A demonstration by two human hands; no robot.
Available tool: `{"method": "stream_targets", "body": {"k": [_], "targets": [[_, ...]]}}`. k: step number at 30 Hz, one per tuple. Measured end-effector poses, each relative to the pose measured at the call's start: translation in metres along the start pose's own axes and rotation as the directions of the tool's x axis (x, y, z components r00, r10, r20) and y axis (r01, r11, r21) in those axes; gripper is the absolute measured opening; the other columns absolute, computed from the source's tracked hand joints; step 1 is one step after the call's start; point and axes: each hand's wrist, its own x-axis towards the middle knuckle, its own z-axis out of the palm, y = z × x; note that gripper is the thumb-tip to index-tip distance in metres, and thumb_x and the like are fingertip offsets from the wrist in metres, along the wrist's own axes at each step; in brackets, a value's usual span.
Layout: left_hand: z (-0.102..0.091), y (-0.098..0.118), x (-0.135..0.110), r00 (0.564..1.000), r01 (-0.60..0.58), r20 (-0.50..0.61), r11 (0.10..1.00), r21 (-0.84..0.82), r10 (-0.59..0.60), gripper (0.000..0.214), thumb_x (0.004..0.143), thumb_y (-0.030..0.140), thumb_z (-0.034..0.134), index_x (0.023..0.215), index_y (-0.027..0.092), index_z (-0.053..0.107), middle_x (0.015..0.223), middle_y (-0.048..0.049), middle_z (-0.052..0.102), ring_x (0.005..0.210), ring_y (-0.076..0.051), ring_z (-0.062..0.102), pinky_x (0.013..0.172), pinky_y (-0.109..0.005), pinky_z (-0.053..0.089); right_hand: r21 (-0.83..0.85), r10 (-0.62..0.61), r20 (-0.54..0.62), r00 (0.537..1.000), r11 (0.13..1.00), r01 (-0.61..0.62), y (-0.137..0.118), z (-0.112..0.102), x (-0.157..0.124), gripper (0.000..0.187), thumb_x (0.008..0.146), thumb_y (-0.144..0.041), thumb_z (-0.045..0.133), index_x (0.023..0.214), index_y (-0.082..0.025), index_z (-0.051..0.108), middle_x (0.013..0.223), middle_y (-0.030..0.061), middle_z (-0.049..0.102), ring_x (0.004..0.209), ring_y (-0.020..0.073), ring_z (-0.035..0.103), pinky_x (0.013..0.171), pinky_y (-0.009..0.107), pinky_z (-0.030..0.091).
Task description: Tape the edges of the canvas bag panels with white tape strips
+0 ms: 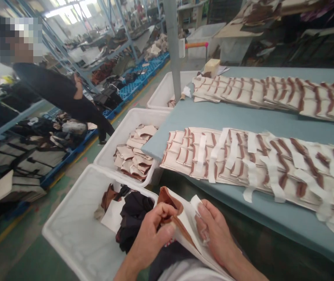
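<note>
Three white bins: near bin (67, 218) holds dark scraps (133, 218), middle bin (126, 121) tan pieces (133, 156). Fingers of left hand (152, 234) and right hand (216, 234) pinched closed on leather stack (186, 226).

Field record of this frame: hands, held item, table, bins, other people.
held stack: tan-and-white flat pieces
left hand: pinches its left edge
right hand: grips its right side, thumb on top
table: two rows of overlapped pieces
near bin: dark scraps
middle bin: tan pieces
co-worker: dark clothes, far left

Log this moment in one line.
left hand: holds piece | right hand: holds piece, thumb on strip | beside: bin, table
</note>
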Motion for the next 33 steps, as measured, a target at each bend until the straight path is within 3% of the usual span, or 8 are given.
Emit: {"method": "stream_targets", "body": {"k": [4,8,14,18,21,24,27,33], "targets": [[-0.003,-0.014,-0.007,0.996,0.062,-0.068,0.998,0.009,-0.062,0.043,0.09,0.057,0.064,0.078,0.015,0.06,0.067,0.0016,0.054,0.062,-0.012,0.044,0.061,-0.024,0.037,-0.109,-0.01,0.021,1.0,0.994,0.012,0.0,0.002,0.001,0.052,0.086,-0.067,0.069,0.075,-0.02,0.05,0.055,-0.0087,0.038,0.047,0.0071,0.028,0.045,0.019,0.023],[-0.002,-0.013,-0.005,0.998,0.051,-0.037,0.999,0.006,-0.051,0.044,0.092,0.057,0.06,0.077,0.016,0.059,0.067,0.0019,0.053,0.061,-0.012,0.043,0.06,-0.024,0.035,-0.233,-0.054,0.013,0.998,0.971,0.056,-0.008,0.003,0.007,0.054,0.086,-0.069,0.067,0.072,-0.02,0.049,0.055,-0.0077,0.039,0.05,0.0081,0.031,0.047,0.02,0.026],[-0.001,0.021,0.011,0.997,-0.077,-0.02,0.997,-0.004,0.077,0.039,0.094,0.05,0.059,0.077,0.015,0.064,0.074,-0.0009,0.058,0.068,-0.014,0.048,0.068,-0.025,0.04,-0.432,-0.121,0.077,0.99,0.891,0.143,-0.073,0.0,0.006,0.055,0.082,-0.074,0.066,0.078,-0.02,0.054,0.054,-0.0071,0.042,0.047,0.0082,0.029,0.044,0.021,0.024],[0.005,0.048,0.027,0.987,-0.153,0.05,0.988,0.029,0.151,0.041,0.097,0.045,0.053,0.071,0.015,0.064,0.07,-0.0016,0.056,0.067,-0.015,0.046,0.066,-0.027,0.038,-0.595,-0.069,0.187,0.98,0.786,0.169,-0.128,0.006,-0.023,0.053,0.085,-0.071,0.064,0.072,-0.02,0.058,0.057,-0.003,0.048,0.049,0.01,0.036,0.043,0.022,0.027],[0.007,0.063,0.037,0.982,-0.148,0.114,0.988,-0.04,0.151,0.043,0.095,0.047,0.053,0.069,0.015,0.064,0.065,-0.0004,0.052,0.061,-0.014,0.042,0.06,-0.026,0.035,-0.668,-0.095,0.259,0.961,0.701,0.25,-0.147,0.019,-0.04,0.046,0.091,-0.061,0.06,0.068,-0.022,0.056,0.053,-0.0035,0.045,0.046,0.0104,0.034,0.041,0.023,0.026],[0.01,0.071,0.044,0.975,-0.161,0.14,0.983,-0.086,0.172,0.042,0.095,0.045,0.054,0.065,0.016,0.06,0.061,0.0018,0.045,0.058,-0.012,0.037,0.056,-0.026,0.03,-0.762,-0.256,0.288,0.923,0.522,0.383,-0.149,0.033,-0.037,0.034,0.093,-0.044,0.058,0.067,-0.022,0.057,0.055,-0.0023,0.051,0.048,0.012,0.042,0.042,0.023,0.031],[0.012,0.075,0.049,0.973,-0.182,0.125,0.979,-0.088,0.192,0.043,0.093,0.043,0.055,0.058,0.018,0.049,0.058,0.0035,0.038,0.056,-0.011,0.031,0.054,-0.026,0.026,-0.803,-0.441,0.298,0.846,0.364,0.473,-0.144,0.041,-0.025,0.028,0.092,-0.035,0.057,0.067,-0.022,0.059,0.058,-0.0017,0.056,0.051,0.0131,0.049,0.048,0.024,0.037],[0.015,0.075,0.049,0.981,-0.162,0.095,0.984,-0.073,0.169,0.043,0.091,0.045,0.054,0.058,0.019,0.044,0.058,0.004,0.035,0.056,-0.011,0.029,0.053,-0.026,0.024,-0.839,-0.568,0.311,0.762,0.213,0.501,-0.132,0.042,-0.016,0.026,0.092,-0.034,0.059,0.068,-0.022,0.059,0.059,-0.0023,0.06,0.053,0.0134,0.055,0.051,0.024,0.039]]}}
